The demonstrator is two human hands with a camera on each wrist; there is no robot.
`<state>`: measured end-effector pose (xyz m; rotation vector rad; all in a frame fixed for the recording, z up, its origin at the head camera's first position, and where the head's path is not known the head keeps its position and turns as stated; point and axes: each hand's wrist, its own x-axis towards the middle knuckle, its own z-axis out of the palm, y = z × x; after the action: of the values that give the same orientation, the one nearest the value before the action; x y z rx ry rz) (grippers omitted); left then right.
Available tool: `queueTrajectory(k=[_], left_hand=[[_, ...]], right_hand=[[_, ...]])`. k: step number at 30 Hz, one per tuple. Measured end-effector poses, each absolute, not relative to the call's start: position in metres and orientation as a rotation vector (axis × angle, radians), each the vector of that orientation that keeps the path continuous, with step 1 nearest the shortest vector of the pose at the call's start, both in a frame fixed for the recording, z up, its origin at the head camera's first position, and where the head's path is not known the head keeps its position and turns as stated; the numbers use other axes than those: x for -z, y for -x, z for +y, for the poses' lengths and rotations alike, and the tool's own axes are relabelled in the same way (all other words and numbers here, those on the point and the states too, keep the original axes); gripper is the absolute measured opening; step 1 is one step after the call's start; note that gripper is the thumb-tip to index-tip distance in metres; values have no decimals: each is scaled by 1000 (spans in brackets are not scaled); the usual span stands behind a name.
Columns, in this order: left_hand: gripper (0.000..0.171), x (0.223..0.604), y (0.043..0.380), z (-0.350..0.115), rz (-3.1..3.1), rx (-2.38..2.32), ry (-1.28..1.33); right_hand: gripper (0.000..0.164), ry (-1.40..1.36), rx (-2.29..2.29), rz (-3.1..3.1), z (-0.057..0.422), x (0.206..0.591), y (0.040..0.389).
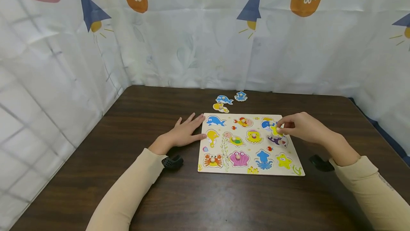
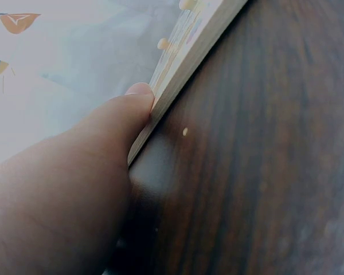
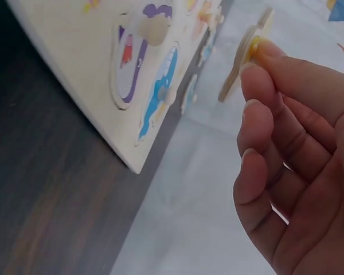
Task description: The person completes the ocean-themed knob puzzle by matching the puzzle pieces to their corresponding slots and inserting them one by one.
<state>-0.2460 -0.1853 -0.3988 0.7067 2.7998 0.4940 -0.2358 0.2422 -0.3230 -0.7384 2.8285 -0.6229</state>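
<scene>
A wooden peg puzzle board (image 1: 275, 172) with sea animals lies on the table. My right hand (image 1: 302, 127) pinches a yellow star puzzle piece (image 1: 274, 130) by its knob, above the board's upper right part. In the right wrist view, the star piece (image 3: 236, 69) appears edge-on, held up between thumb and index finger. My left hand (image 1: 182, 133) rests at the board's left edge with fingers spread, and its thumb presses that edge in the left wrist view. A yellow star picture (image 1: 283, 161) shows in the board's lower right recess.
Beyond the board lie a loose blue whale piece (image 1: 224, 99), a blue squid piece (image 1: 241, 96) and a yellow seahorse piece (image 1: 221, 108). Knobbed pieces such as the pink shell (image 1: 238, 159) and crab (image 1: 213, 160) sit in the board. A patterned curtain (image 1: 205, 46) hangs behind the dark table (image 1: 160, 199).
</scene>
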Motion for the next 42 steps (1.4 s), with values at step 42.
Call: queueTrajectory(k=[42], left_hand=[[85,397,244,-185,2792,-497,-707]], right_hand=[[7,884,498,2647,250,345,192]])
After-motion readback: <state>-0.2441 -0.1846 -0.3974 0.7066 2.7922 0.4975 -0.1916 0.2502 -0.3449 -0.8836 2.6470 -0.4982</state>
